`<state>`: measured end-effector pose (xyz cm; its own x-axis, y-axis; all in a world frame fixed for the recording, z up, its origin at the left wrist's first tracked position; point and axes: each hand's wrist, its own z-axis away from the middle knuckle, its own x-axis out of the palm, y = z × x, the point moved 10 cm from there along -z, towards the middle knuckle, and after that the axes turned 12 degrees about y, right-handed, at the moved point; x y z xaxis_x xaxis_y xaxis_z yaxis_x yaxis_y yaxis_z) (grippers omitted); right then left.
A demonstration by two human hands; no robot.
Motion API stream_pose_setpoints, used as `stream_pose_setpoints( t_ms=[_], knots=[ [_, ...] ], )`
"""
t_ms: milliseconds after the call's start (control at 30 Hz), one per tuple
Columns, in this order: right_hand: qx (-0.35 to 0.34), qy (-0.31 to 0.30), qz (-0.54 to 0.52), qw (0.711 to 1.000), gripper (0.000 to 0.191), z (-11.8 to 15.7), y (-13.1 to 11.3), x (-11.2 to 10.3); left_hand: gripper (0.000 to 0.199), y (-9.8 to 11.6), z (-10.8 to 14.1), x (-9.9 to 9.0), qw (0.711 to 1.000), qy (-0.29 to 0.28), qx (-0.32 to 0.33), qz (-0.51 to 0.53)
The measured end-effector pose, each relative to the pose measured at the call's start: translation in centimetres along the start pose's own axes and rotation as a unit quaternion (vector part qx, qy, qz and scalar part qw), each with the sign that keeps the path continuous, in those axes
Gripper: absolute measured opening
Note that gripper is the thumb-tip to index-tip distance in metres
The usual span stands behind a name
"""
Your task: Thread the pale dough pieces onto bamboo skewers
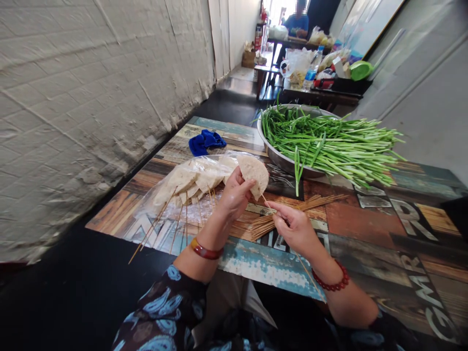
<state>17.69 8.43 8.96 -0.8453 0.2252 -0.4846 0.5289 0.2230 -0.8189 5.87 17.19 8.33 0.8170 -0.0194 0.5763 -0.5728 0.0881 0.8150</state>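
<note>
"Left hand (236, 192) pinches the flatbread (254, 173), thumb against fingers; right hand (296, 226) is curled closed on a bamboo skewer (266, 202). Any danger?"

"I'd say a crooked push could tear the edge or prick those fingers."

"And the bread?"

"Pale, thin, faintly speckled, round-edged, held above the table (351, 222), near the pile (183, 185) in clear plastic (146, 204)."
</note>
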Motion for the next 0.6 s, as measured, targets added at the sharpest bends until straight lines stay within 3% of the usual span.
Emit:
stream_pose_setpoints(
  t_ms=[300,600],
  knots=[
    [0.015,-0.003,-0.006,1.0,0.042,0.1,0.6,0.4,0.052,-0.4,0.1,0.2,1.0,-0.014,0.008,-0.021],
    [0.001,0.007,0.003,1.0,0.042,0.3,0.4,0.0,0.049,-1.0,0.2,-0.7,1.0,0.022,-0.017,-0.012]
  ],
)
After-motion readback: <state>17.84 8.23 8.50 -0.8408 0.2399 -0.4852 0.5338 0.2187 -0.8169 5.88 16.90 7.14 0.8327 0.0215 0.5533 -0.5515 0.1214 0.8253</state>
